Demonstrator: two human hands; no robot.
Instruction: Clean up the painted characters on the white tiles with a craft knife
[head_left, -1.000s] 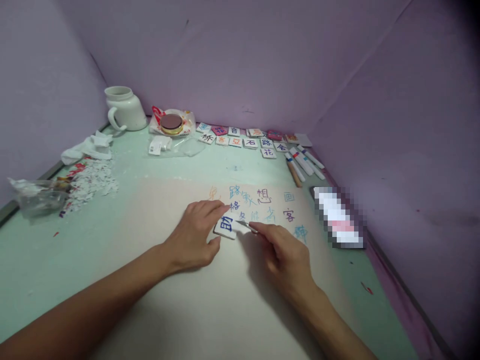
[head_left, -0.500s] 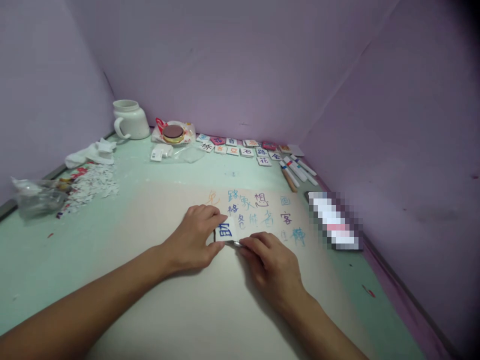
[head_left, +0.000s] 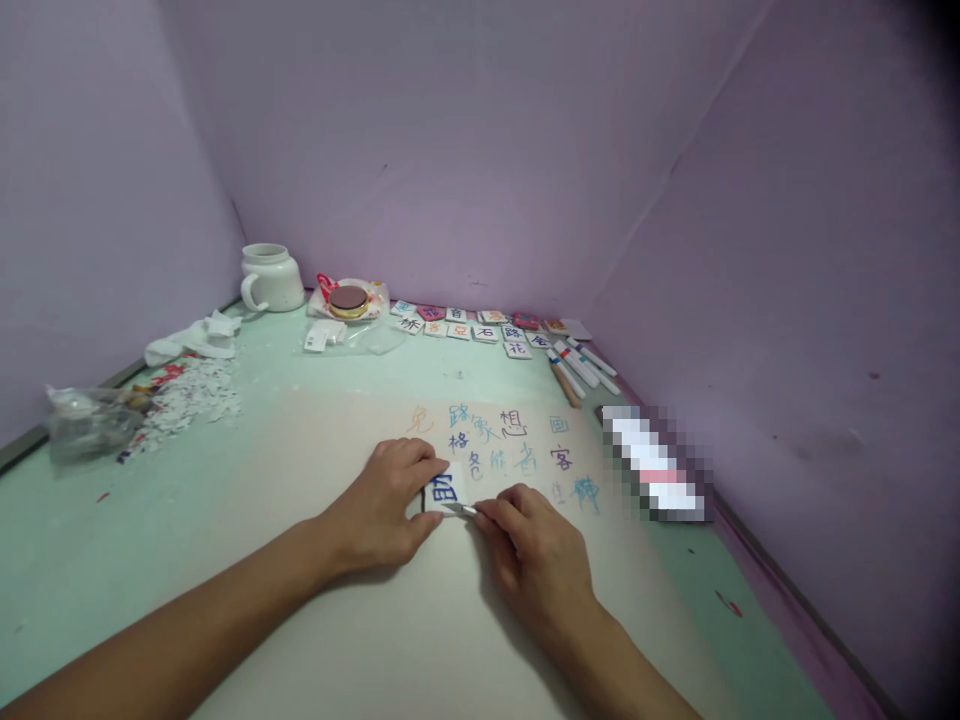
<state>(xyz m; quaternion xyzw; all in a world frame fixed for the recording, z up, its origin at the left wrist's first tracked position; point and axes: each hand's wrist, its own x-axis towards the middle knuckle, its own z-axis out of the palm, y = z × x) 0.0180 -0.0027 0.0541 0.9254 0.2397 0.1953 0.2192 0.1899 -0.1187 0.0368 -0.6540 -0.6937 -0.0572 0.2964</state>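
Observation:
My left hand (head_left: pixel 390 503) grips a small white card (head_left: pixel 459 482) by its near and far edges, thumb on one side and fingers on the other. A blue character is drawn on the card, and a dark line runs along its left side. My right hand (head_left: pixel 536 545) is closed around a craft knife (head_left: pixel 466 509), most of whose handle is hidden in the fingers. The knife's metal tip points left and lies over the card's near right part. Beneath both hands is a pale sheet (head_left: pixel 330 630) with several coloured characters written on it.
Several character cards (head_left: pixel 485 333) lie along the back wall, with capped markers (head_left: pixel 583 366) to their right. A phone-like object (head_left: pixel 654 465), blurred out, lies at the right. Paper scraps (head_left: pixel 199 400), a plastic bag (head_left: pixel 86 425), a white mug (head_left: pixel 274 280) and a round lid (head_left: pixel 349 300) are at the left and back.
The view has tilted up slightly, so everything sits lower in the picture. The knife tip has shifted from the card's near edge onto its face. Both hands keep their holds.

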